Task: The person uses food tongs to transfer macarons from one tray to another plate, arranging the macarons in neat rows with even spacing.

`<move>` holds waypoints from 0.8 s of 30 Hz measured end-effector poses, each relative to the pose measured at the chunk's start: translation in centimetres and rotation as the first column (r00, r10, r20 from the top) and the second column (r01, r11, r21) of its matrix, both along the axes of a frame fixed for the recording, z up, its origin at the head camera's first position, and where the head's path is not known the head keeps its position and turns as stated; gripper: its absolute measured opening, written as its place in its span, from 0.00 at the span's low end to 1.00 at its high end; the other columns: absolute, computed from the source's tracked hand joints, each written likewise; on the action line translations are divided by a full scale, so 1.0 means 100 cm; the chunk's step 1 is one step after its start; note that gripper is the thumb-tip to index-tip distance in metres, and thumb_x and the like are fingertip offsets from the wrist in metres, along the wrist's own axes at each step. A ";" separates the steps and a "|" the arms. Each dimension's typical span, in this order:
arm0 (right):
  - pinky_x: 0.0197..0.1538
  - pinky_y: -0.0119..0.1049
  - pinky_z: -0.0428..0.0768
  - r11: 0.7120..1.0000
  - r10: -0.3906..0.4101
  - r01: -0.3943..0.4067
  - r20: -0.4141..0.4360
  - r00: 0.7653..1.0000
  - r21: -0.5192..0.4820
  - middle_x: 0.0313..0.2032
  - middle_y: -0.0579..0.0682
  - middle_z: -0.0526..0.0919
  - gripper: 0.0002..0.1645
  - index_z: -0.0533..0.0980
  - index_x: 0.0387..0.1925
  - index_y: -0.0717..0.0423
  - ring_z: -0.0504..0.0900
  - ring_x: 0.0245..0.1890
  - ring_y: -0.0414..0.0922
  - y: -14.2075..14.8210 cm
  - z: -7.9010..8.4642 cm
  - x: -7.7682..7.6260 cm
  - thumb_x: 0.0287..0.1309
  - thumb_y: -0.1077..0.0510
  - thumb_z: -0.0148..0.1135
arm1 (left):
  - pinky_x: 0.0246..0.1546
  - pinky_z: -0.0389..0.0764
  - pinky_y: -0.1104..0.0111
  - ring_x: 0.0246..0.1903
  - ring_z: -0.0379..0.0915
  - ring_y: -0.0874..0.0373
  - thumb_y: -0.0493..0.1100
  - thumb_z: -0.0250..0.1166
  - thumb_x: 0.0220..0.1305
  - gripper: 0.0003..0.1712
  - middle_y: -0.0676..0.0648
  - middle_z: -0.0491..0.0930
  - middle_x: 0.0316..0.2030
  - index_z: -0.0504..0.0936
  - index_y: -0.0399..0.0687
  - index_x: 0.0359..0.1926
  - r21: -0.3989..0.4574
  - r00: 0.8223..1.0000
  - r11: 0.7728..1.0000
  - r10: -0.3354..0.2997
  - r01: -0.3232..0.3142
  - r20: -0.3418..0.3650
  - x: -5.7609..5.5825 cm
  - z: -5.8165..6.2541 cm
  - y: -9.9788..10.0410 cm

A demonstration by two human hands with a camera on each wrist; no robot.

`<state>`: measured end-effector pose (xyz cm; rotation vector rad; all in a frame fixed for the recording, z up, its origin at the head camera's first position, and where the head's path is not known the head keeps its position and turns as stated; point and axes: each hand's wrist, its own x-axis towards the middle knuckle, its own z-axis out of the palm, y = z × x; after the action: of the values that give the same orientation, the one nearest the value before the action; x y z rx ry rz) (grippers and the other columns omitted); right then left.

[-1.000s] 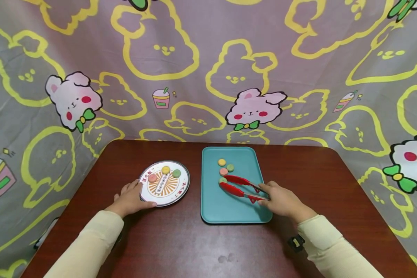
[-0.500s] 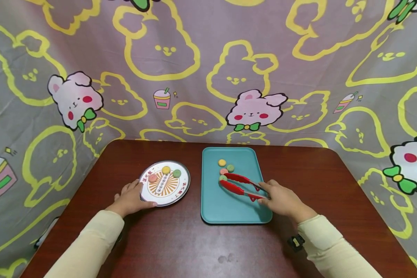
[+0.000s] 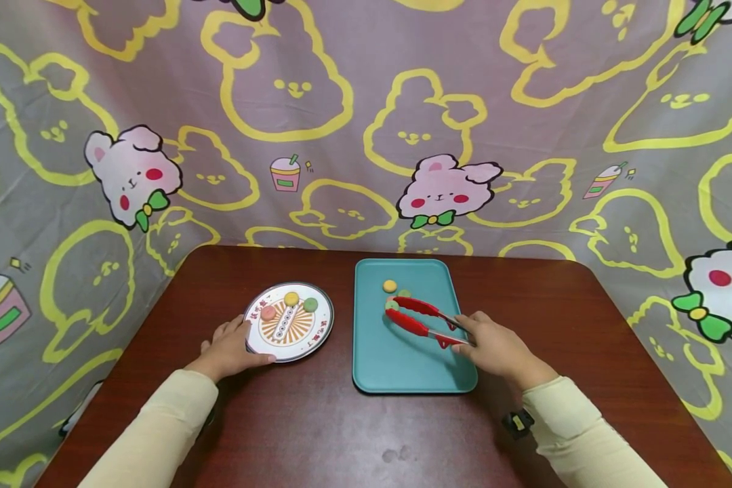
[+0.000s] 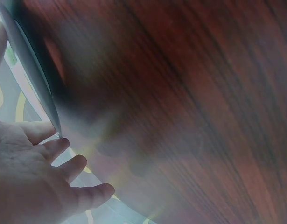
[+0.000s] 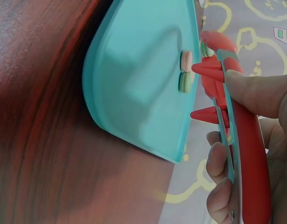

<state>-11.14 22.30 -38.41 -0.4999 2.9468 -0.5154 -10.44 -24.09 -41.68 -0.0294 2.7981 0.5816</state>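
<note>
My right hand [image 3: 494,344] grips red-tipped metal tongs [image 3: 412,326] above the teal tray [image 3: 396,366]. Between the tong tips is a green macaron [image 3: 392,306], which appears raised off the tray. Behind the tips lie a pink macaron and another green macaron [image 3: 405,294], partly hidden; the right wrist view shows the pink macaron [image 5: 186,61] and green macaron [image 5: 185,82] side by side. A yellow macaron [image 3: 390,286] sits farther back. My left hand [image 3: 228,349] rests at the near left rim of a white plate [image 3: 313,329], fingers spread and fairly straight.
On the plate are a pink macaron [image 3: 268,312], a yellow macaron [image 3: 291,298] and a green macaron [image 3: 310,304]. Both plate and tray stand on a dark red-brown wooden table [image 3: 317,420]. A patterned cloth [image 3: 341,156] hangs behind the table and at its sides.
The tongs, with the green macaron between their tips, have moved up and slightly away from me, now covering part of the pink and other green macarons. My left hand and the plate have stayed put.
</note>
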 end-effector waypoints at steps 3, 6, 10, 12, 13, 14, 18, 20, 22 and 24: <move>0.26 0.35 0.69 1.000 0.001 -0.001 -0.006 1.000 -0.005 0.37 0.53 0.73 0.37 0.70 0.62 0.65 0.70 0.31 0.43 0.000 0.001 -0.001 0.54 0.51 0.69 | 0.57 0.47 0.28 0.66 0.41 0.26 0.67 0.71 0.47 0.64 0.24 0.49 0.68 0.54 0.28 0.70 0.003 1.000 1.000 0.002 -0.002 -0.001 0.000 -0.001 0.000; 0.27 0.35 0.70 1.000 -0.003 0.003 -0.008 1.000 -0.006 0.39 0.54 0.74 0.38 0.70 0.63 0.66 0.71 0.32 0.44 0.000 0.002 -0.002 0.54 0.51 0.69 | 0.56 0.47 0.28 0.66 0.41 0.26 0.67 0.71 0.47 0.64 0.24 0.49 0.68 0.54 0.28 0.70 0.003 1.000 1.000 0.000 0.000 -0.005 0.000 -0.001 0.000; 0.28 0.36 0.72 1.000 -0.007 0.007 -0.008 1.000 -0.007 0.41 0.57 0.75 0.39 0.69 0.63 0.65 0.71 0.33 0.45 0.000 0.004 -0.003 0.55 0.51 0.69 | 0.56 0.47 0.27 0.66 0.42 0.25 0.68 0.71 0.46 0.65 0.24 0.49 0.68 0.54 0.27 0.70 0.000 1.000 1.000 -0.003 0.003 -0.008 -0.001 -0.002 0.000; 0.28 0.37 0.72 1.000 -0.008 0.008 -0.008 1.000 -0.009 0.42 0.57 0.75 0.39 0.69 0.64 0.65 0.72 0.33 0.45 -0.001 0.005 -0.004 0.55 0.51 0.68 | 0.56 0.47 0.27 0.66 0.42 0.25 0.68 0.70 0.46 0.65 0.24 0.49 0.68 0.54 0.26 0.69 -0.003 1.000 1.000 -0.002 0.002 -0.007 -0.001 -0.002 0.000; 0.28 0.37 0.72 1.000 -0.010 0.010 -0.010 1.000 -0.009 0.42 0.57 0.75 0.39 0.69 0.64 0.65 0.72 0.34 0.45 -0.001 0.005 -0.004 0.55 0.51 0.68 | 0.56 0.48 0.27 0.66 0.42 0.25 0.68 0.70 0.46 0.65 0.24 0.49 0.68 0.54 0.26 0.69 -0.005 1.000 1.000 -0.002 0.002 -0.006 -0.001 -0.002 0.000; 0.28 0.37 0.71 1.000 -0.009 0.009 -0.012 1.000 -0.009 0.42 0.57 0.75 0.39 0.68 0.64 0.65 0.72 0.34 0.45 -0.002 0.006 -0.005 0.55 0.51 0.68 | 0.56 0.48 0.28 0.66 0.42 0.25 0.68 0.70 0.46 0.65 0.24 0.49 0.68 0.54 0.26 0.69 -0.007 1.000 1.000 -0.002 0.002 -0.006 -0.001 -0.002 0.000; 0.27 0.37 0.70 1.000 -0.008 0.007 -0.016 1.000 -0.012 0.40 0.55 0.74 0.38 0.68 0.64 0.64 0.71 0.33 0.45 -0.004 0.008 -0.008 0.56 0.50 0.68 | 0.56 0.48 0.27 0.65 0.42 0.25 0.68 0.70 0.46 0.65 0.24 0.49 0.68 0.54 0.26 0.69 -0.015 1.000 1.000 -0.002 0.002 -0.003 0.000 -0.002 0.000; 0.27 0.37 0.69 1.000 -0.006 0.006 -0.015 1.000 -0.013 0.39 0.54 0.73 0.38 0.68 0.64 0.63 0.71 0.32 0.44 -0.005 0.009 -0.009 0.56 0.50 0.68 | 0.56 0.48 0.27 0.65 0.42 0.25 0.68 0.71 0.46 0.65 0.24 0.49 0.68 0.54 0.26 0.69 -0.014 1.000 1.000 -0.001 0.001 -0.003 0.000 -0.002 0.000; 0.27 0.37 0.69 1.000 -0.004 0.004 -0.013 1.000 -0.013 0.39 0.55 0.73 0.38 0.68 0.65 0.63 0.71 0.32 0.44 -0.006 0.011 -0.010 0.56 0.50 0.68 | 0.56 0.47 0.27 0.66 0.42 0.25 0.68 0.71 0.46 0.65 0.24 0.49 0.68 0.54 0.26 0.69 -0.011 1.000 1.000 -0.001 0.001 -0.003 -0.001 -0.001 0.000; 0.27 0.36 0.69 1.000 -0.003 0.003 -0.013 1.000 -0.009 0.40 0.56 0.73 0.38 0.68 0.65 0.63 0.71 0.31 0.44 -0.007 0.012 -0.011 0.56 0.50 0.68 | 0.56 0.47 0.27 0.66 0.42 0.26 0.68 0.71 0.46 0.65 0.24 0.49 0.68 0.54 0.27 0.70 -0.009 1.000 1.000 0.001 -0.001 -0.002 -0.001 -0.001 0.001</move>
<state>-12.29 21.58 -37.22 -0.5021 2.9594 -0.5276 -10.54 -24.02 -41.81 -0.0326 2.8029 0.5701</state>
